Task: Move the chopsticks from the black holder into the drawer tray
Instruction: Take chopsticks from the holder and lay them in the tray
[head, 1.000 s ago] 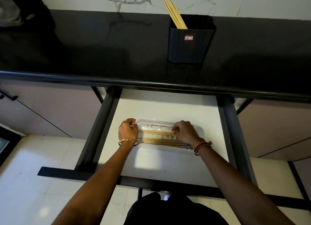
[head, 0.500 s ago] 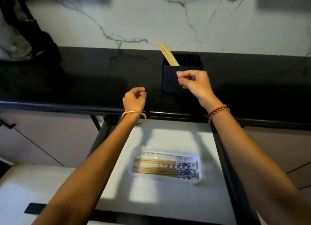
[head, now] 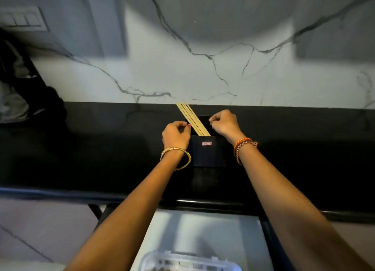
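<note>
The black holder stands on the dark counter, and several wooden chopsticks lean out of it toward the upper left. My left hand hovers at the holder's left rim with fingers curled, its thumb tip just beside the chopsticks; I cannot tell whether it touches them. My right hand is above the holder's right rim, fingers curled, thumb and forefinger close together with nothing between them. The white drawer tray shows only its far rim at the bottom edge.
The open drawer's pale floor lies below the black counter edge. A marble wall backs the counter. Dark bundled items sit at the far left of the counter. A switch plate is on the upper left wall.
Both hands rose from the tray in the drawer to the holder on the counter. The view tilted upward, so the tray slid to the bottom edge.
</note>
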